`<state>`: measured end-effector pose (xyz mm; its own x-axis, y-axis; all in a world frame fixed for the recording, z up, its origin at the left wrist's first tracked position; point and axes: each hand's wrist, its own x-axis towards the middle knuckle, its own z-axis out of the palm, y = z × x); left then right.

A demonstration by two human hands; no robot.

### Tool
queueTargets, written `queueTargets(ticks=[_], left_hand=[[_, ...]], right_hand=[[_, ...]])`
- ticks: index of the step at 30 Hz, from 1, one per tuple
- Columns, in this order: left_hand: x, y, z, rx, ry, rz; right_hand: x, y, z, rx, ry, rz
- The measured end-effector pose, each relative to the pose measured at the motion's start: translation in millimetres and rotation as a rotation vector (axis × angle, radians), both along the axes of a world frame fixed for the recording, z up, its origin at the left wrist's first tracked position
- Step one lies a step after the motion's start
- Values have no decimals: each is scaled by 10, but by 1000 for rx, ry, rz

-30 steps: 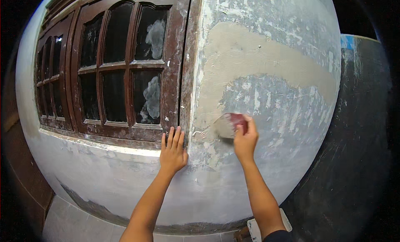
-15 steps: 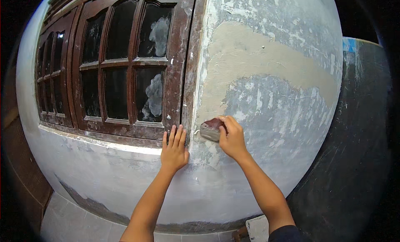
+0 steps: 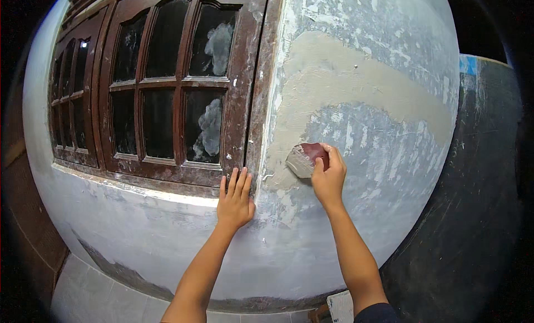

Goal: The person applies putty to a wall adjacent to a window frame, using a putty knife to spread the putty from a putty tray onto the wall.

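My right hand pinches a dark red putty spreader, its blade coated with grey-beige filler. The blade is at the wall, at the lower end of a fresh beige band of filler that runs down beside the window and off to the right. My left hand lies flat with outstretched fingers on the lower right corner of the brown wooden window frame. Nothing is in that hand.
Dark glass panes with whitish smears fill the window shutter. A white sill runs below it. At the wall's foot, near my right forearm, stands a whitish flat object. A dark wall rises on the right; grey floor tiles lie lower left.
My right hand has moved the spreader a little to the right and up, and its blade has turned. My left hand stays on the frame corner.
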<state>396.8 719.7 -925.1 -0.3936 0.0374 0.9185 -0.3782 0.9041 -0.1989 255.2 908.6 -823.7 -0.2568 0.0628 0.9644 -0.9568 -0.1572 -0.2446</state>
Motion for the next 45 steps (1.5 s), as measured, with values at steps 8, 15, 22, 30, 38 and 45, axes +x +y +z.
queueTargets(ticks=[8, 15, 22, 30, 38, 45], left_hand=[[-7, -23, -4, -1, 5, 1], [13, -25, -12, 10, -10, 22], [9, -14, -5, 11, 4, 28], [-21, -3, -19, 2, 21, 20], [-21, 22, 2, 11, 23, 12], [5, -28, -28, -5, 36, 24]], right_hand=[[-72, -4, 31, 25, -32, 39], [146, -126, -67, 384, 257, 188], [209, -164, 216, 213, 236, 121], [108, -234, 74, 203, 202, 104], [125, -218, -9, 227, 171, 115], [162, -253, 13, 188, 198, 191]])
